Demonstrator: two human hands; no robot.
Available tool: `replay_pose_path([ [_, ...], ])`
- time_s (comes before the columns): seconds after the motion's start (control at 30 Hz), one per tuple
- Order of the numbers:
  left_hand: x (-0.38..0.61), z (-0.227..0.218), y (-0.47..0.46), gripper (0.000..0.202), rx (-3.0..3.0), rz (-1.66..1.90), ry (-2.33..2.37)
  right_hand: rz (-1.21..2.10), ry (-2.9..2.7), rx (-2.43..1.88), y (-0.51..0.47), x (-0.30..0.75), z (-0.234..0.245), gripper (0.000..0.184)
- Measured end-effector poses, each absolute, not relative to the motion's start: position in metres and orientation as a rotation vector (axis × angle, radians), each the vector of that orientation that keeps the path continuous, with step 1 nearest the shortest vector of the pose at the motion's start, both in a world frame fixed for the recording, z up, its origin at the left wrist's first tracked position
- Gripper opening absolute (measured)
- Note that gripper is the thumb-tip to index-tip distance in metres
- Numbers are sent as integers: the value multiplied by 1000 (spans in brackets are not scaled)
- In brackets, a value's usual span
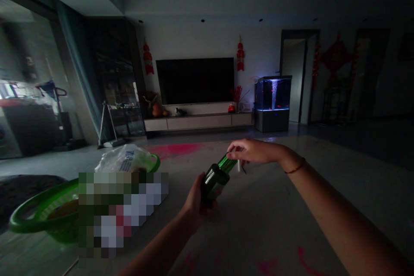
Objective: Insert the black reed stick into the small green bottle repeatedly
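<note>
My left hand is wrapped around the wide body of a dark green bottle, which is tilted up to the right. From its top rises a narrower, shiny green cylinder; I cannot tell whether this is its neck or a separate piece. The fingers of my right hand are closed at the upper end of that cylinder. Just below those fingers a short white stick-like piece and a thin dark strip show, too small to name. A reddish bracelet circles my right wrist.
A pale tabletop with pink patches lies beneath my hands. At left stands a green plastic basket holding a clear plastic bag; a blurred-out area covers part of it. Beyond are a low TV cabinet and a lit fish tank.
</note>
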State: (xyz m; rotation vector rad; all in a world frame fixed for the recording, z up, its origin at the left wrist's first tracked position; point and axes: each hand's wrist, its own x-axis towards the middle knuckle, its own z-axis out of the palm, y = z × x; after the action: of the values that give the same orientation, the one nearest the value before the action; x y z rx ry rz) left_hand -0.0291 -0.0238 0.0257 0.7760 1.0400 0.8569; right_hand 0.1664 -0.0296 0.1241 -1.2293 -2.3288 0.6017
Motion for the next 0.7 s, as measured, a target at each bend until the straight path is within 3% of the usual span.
replay_pose_path([
  [0.43, -29, 26, -25, 45, 802, 858, 1037, 523, -2403, -1090, -36, 169, 131, 38],
  [0.7, -28, 29, -27, 46, 792, 861, 1059, 547, -2364, -1169, -35, 169, 127, 54],
])
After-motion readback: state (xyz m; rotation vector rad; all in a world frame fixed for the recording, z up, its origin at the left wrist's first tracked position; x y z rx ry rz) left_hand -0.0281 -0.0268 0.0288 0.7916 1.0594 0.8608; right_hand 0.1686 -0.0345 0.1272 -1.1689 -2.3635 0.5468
